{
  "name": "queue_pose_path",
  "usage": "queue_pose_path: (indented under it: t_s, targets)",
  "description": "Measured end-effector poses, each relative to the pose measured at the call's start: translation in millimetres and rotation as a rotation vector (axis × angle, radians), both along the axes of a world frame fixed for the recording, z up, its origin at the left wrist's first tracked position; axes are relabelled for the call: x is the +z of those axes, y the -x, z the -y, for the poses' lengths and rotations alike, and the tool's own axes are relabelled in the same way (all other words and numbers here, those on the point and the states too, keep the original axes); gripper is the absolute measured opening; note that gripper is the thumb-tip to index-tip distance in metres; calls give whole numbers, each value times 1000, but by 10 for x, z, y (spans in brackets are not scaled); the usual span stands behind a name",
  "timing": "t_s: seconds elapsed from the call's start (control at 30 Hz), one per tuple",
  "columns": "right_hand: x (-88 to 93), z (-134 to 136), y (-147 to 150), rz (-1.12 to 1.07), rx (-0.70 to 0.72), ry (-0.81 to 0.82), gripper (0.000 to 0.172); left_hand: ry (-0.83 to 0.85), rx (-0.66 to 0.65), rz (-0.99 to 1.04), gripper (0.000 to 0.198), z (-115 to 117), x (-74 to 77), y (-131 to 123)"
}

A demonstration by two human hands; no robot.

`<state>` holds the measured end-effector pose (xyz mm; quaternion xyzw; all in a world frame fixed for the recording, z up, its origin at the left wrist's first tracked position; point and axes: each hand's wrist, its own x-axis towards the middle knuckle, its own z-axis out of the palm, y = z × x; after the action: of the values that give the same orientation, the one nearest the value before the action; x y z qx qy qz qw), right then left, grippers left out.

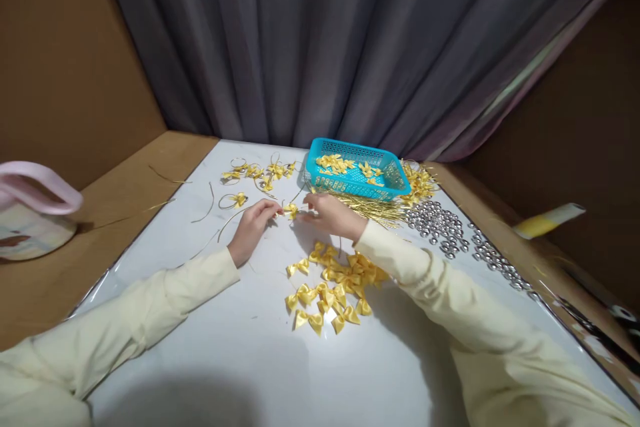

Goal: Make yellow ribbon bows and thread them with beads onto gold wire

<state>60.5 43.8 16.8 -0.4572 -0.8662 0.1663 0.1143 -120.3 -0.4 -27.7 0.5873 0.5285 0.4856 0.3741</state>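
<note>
A yellow ribbon bow (291, 211) hangs between my two hands just above the white tabletop. My left hand (251, 229) is closed in a pinch at the bow's left side. From the right, my right hand (331, 216) pinches a thin gold cord that runs to the bow; the fingertips are small and partly hidden. Below my right hand lies a loose pile of yellow bows (330, 295). Farther left, a finished-looking loop with a bow (240, 199) rests on the table, and several more looped bows (267, 172) lie behind it.
A blue perforated basket (356, 185) holding yellow bows stands at the back. Beside it are a bundle of gold cords (383, 212), a cluster of yellow bows (421, 183) and many silver bells (440, 227). A pink-handled mug (37, 230) stands at left; a yellow-and-clear tube (549, 221) lies right.
</note>
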Motion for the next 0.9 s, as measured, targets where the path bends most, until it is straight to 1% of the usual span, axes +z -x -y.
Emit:
queue_pose_path:
  t_s: [0.03, 0.07, 0.13, 0.17, 0.27, 0.33, 0.43, 0.53, 0.6, 0.73, 0.9]
  targets:
    - [-39, -65, 75, 22, 21, -14, 25, 4, 14, 1, 20, -15, -19, 3]
    - [-79, -117, 137, 40, 43, -25, 25, 7, 25, -2, 20, -29, -40, 4]
    - [-147, -176, 212, 59, 92, -43, 13, 6, 40, -20, 21, -51, -80, 2]
    - [-167, -183, 221, 59, 120, -49, 11, 0, 44, -34, 22, -58, -96, -1]
    - [-160, -120, 152, 13, 192, -64, 18, -42, 22, -88, 26, -52, -110, -25]
    - [-113, -18, 64, -40, 214, -72, 20, -81, -44, -131, 25, -23, -90, -50]
    - [-41, 196, -53, -123, 210, -74, 19, -146, -163, -210, 20, 48, -41, -82]
    - [-18, 410, -111, -189, 184, -65, 18, -232, -219, -299, 14, 123, -5, -94]
    - [-27, 504, -127, -218, 160, -57, 15, -293, -255, -349, 10, 161, 5, -93]
    - [-59, 549, -155, -244, 135, -22, 13, -381, -322, -423, 14, 197, -7, -85]
    - [-55, 517, -180, -249, 143, 41, 22, -418, -384, -505, 15, 187, -31, -76]
